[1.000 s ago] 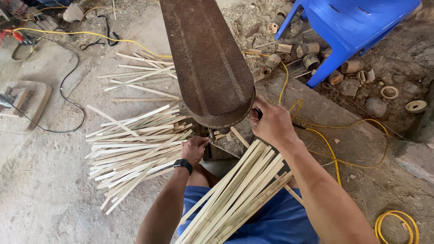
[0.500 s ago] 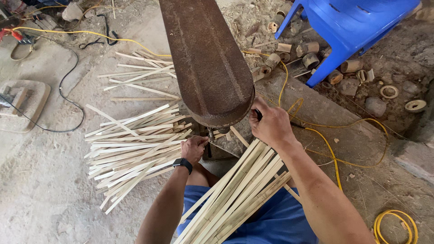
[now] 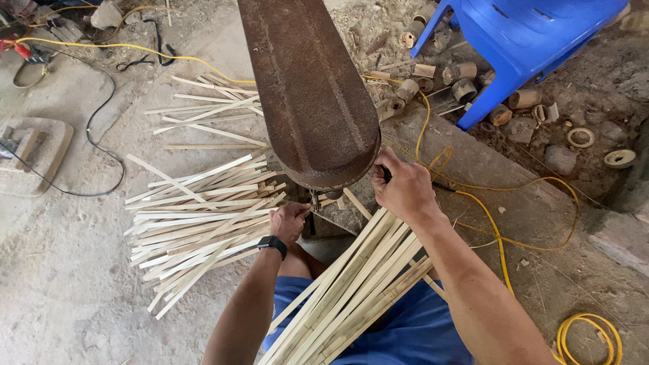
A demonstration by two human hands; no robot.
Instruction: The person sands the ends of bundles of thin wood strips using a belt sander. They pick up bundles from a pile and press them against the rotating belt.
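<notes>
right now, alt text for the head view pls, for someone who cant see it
A person's left hand and right hand work at the lower end of a long rusty metal cover, with bamboo strips across the lap and a pile of strips on the floor.

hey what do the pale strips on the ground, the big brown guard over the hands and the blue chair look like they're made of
Pale strips: split bamboo by the look, raw and unfinished, with greenish skin and node marks on the bundle across the lap.
Brown guard: probably steel or iron, since its surface is rusty, pitted and matte.
Blue chair: likely moulded plastic, with an even colour and a smooth, slightly glossy finish.
</notes>
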